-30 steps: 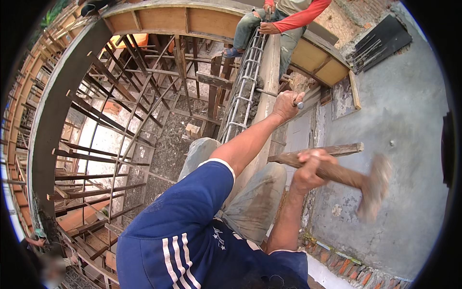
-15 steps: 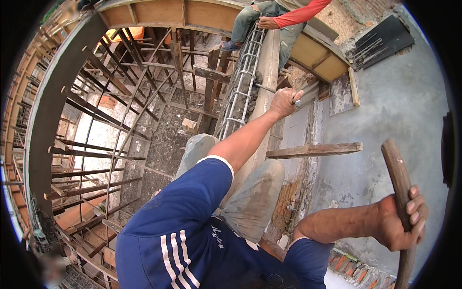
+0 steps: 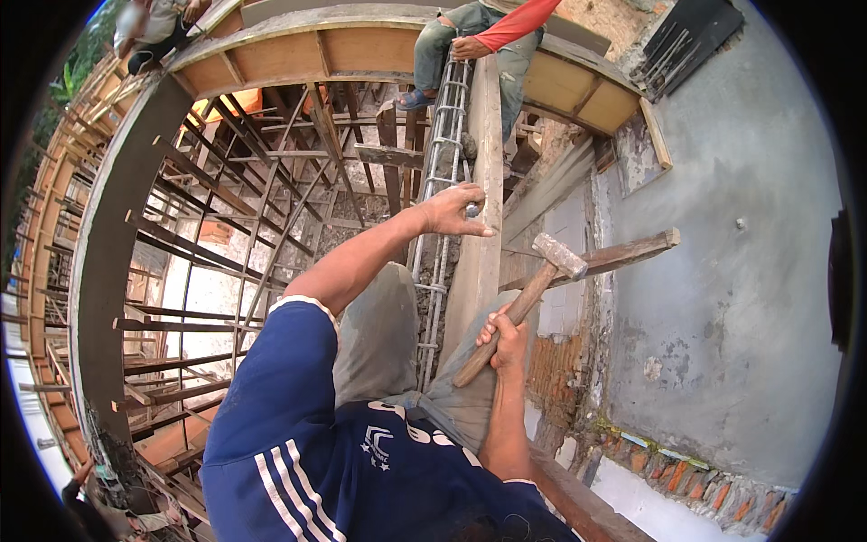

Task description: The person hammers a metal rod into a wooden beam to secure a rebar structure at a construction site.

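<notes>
My left hand [image 3: 444, 211] is closed around a metal rod [image 3: 472, 210] whose round blunt end pokes out by the thumb. Its other end is hidden behind the hand, over the rebar cage [image 3: 447, 140] and the wooden form board [image 3: 488, 144]. In my right hand [image 3: 509, 340] is a hammer [image 3: 535, 291] with a thick wooden handle. Its worn metal head tilts up to the right, a short way below and right of the rod, not touching it. My legs straddle the form.
A co-worker [image 3: 515, 36] in a red sleeve sits at the far end, one hand on the cage. Another person [image 3: 158, 32] is at the upper left. A timber [image 3: 623, 256] juts right toward the grey wall [image 3: 713, 226]. Scaffold poles [image 3: 194, 244] stand below on the left.
My right hand has swung the hammer from the far right in toward the rod. My left hand with the rod appears further left and lower; the view has also shifted.
</notes>
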The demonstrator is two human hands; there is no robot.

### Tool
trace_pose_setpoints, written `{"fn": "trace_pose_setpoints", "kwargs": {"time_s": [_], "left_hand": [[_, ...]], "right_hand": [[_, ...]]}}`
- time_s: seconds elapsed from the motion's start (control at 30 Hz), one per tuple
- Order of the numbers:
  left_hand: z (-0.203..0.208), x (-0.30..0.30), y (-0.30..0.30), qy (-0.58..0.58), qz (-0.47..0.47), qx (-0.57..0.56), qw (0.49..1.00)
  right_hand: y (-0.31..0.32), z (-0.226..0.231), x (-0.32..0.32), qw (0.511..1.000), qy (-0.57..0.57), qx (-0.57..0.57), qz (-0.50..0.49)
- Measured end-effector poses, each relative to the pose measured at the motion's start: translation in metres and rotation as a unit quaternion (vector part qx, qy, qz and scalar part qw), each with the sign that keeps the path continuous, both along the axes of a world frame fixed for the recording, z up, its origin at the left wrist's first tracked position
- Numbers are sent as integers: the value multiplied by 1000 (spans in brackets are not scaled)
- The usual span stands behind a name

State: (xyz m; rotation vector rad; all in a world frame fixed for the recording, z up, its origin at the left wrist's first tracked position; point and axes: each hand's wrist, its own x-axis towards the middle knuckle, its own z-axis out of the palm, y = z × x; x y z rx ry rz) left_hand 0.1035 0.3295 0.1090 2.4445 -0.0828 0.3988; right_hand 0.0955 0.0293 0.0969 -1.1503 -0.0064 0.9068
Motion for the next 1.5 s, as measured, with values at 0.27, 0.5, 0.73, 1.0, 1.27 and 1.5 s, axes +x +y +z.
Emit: {"fn": "trace_pose_setpoints", "kwargs": {"time_s": [0.27, 0.5, 0.73, 1.0, 1.27, 1.5], "left_hand": [[5, 23, -40, 135, 215, -47, 966], [1, 39, -66, 436, 221, -394, 778], [-94, 66, -40, 390, 271, -83, 876], [-133, -31, 79, 399, 46, 396, 826], [-5, 43, -72, 393, 253, -15, 884], [-57, 29, -113, 331, 353, -80, 871]], "right_hand": [[-14, -12, 61, 993, 119, 19, -5], [-40, -19, 94, 991, 132, -1, 22], [-42, -15, 93, 985, 168, 37, 23], [-37, 22, 37, 962, 197, 79, 169], [-78, -6, 93, 971, 220, 74, 51], [-82, -12, 90, 972, 211, 78, 67]]}}
